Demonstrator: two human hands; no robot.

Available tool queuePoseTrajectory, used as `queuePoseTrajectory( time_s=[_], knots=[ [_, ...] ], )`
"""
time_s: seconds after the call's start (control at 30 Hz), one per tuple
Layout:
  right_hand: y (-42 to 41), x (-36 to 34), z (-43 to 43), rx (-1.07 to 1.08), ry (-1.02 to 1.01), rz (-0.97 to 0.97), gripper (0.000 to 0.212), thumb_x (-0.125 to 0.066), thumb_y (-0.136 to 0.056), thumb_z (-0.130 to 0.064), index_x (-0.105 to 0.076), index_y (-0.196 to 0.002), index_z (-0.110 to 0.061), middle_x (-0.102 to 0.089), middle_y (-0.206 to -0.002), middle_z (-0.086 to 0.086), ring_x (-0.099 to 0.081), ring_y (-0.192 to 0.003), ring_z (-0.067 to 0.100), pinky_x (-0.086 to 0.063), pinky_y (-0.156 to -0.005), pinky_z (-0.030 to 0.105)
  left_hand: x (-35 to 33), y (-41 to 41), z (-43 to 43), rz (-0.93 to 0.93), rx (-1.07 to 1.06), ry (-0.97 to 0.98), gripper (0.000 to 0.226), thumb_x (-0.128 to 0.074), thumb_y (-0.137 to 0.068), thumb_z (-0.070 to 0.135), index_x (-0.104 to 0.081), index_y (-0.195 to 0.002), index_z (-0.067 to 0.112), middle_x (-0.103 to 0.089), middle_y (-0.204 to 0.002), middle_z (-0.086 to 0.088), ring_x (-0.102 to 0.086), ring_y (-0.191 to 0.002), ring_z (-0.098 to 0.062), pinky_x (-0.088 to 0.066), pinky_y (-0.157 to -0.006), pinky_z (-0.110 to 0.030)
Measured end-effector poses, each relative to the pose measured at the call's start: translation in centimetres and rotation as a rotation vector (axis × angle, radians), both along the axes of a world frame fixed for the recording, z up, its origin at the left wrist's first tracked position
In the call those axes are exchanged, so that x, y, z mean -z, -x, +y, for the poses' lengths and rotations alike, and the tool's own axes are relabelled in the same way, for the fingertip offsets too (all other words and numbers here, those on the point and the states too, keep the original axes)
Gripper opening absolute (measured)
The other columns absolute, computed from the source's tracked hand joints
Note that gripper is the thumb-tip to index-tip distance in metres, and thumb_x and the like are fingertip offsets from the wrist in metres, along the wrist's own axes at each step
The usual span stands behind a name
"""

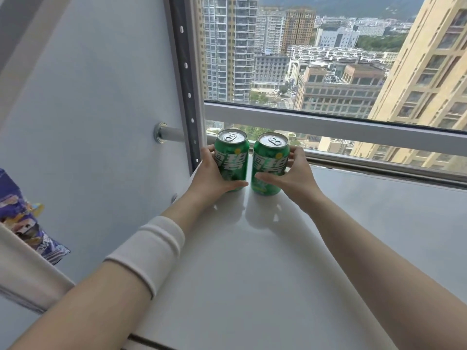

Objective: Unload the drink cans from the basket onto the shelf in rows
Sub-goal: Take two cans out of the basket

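left can: a green aluminium drink can [232, 154] stands upright at the centre of the frame, at the back of the flat white shelf [252, 261], by the window.
right can: a second green aluminium drink can [270, 162] stands just beside it, a narrow gap between them.
left hand [211, 179]: curled round the first can.
right hand [294, 176]: curled round the second can.
basket: not in view, so the cans left cannot be counted.
progress: looks early. one row of two is begun and neither can is released yet.
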State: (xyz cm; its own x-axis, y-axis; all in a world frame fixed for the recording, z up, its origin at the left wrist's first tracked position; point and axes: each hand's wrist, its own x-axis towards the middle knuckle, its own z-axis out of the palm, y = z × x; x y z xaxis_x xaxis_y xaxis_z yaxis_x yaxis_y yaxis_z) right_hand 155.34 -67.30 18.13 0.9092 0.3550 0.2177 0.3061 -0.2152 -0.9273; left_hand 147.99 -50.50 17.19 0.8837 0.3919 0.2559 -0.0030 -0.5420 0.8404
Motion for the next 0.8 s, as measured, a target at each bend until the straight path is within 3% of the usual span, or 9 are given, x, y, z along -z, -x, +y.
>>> queuePoseTrajectory(
  time_s=[0.13, 0.3, 0.4, 0.63, 0.8],
  knots=[
    [0.0, -0.1, -1.3, -0.063, 0.038, 0.043, 0.078, -0.083, -0.063, -0.013, -0.041, -0.128, -0.013, -0.049, -0.118, -0.003, -0.045, -0.108, 0.01, -0.043, -0.093, 0.027, 0.4, 0.6, 1.1, 0.041, 0.097, 0.101, 0.106, -0.084, -0.063, 0.011, -0.015, -0.142, 0.017, -0.04, -0.123, 0.007, -0.044, -0.115, -0.01, -0.037, -0.102, -0.028],
    [0.2, 0.5, -1.6, -0.062, 0.059, 0.027, 0.064, -0.08, -0.068, -0.011, -0.048, -0.123, -0.014, -0.054, -0.115, -0.005, -0.05, -0.107, 0.012, -0.046, -0.08, 0.021, 0.3, 0.4, 1.1, 0.023, 0.06, 0.101, 0.075, -0.082, -0.065, 0.01, -0.039, -0.126, 0.014, -0.054, -0.113, 0.003, -0.054, -0.109, -0.016, -0.045, -0.089, -0.024],
    [0.2, 0.6, -1.5, -0.047, 0.045, 0.022, 0.063, -0.08, -0.068, -0.011, -0.048, -0.122, -0.015, -0.055, -0.111, -0.006, -0.052, -0.102, 0.011, -0.044, -0.072, 0.015, 0.3, 0.0, 1.0, 0.012, 0.044, 0.106, 0.074, -0.083, -0.064, 0.01, -0.04, -0.124, 0.012, -0.053, -0.113, 0.004, -0.053, -0.107, -0.014, -0.047, -0.089, -0.026],
    [0.0, 0.7, -1.5, -0.04, 0.031, 0.035, 0.058, -0.082, -0.066, -0.012, -0.047, -0.112, -0.023, -0.055, -0.111, -0.008, -0.053, -0.101, 0.012, -0.045, -0.08, 0.026, 0.4, -0.5, 1.3, 0.026, 0.045, 0.111, 0.076, -0.084, -0.063, 0.012, -0.04, -0.125, 0.013, -0.054, -0.118, 0.003, -0.053, -0.111, -0.017, -0.049, -0.093, -0.035],
    [0.0, 0.5, -1.4, -0.048, 0.022, 0.048, 0.057, -0.081, -0.067, -0.012, -0.047, -0.111, -0.023, -0.054, -0.11, -0.008, -0.052, -0.101, 0.011, -0.044, -0.074, 0.021, 0.0, -0.7, 1.0, 0.041, 0.057, 0.12, 0.075, -0.082, -0.065, 0.009, -0.039, -0.126, 0.013, -0.052, -0.121, 0.001, -0.051, -0.108, -0.014, -0.047, -0.084, -0.025]
  ],
)
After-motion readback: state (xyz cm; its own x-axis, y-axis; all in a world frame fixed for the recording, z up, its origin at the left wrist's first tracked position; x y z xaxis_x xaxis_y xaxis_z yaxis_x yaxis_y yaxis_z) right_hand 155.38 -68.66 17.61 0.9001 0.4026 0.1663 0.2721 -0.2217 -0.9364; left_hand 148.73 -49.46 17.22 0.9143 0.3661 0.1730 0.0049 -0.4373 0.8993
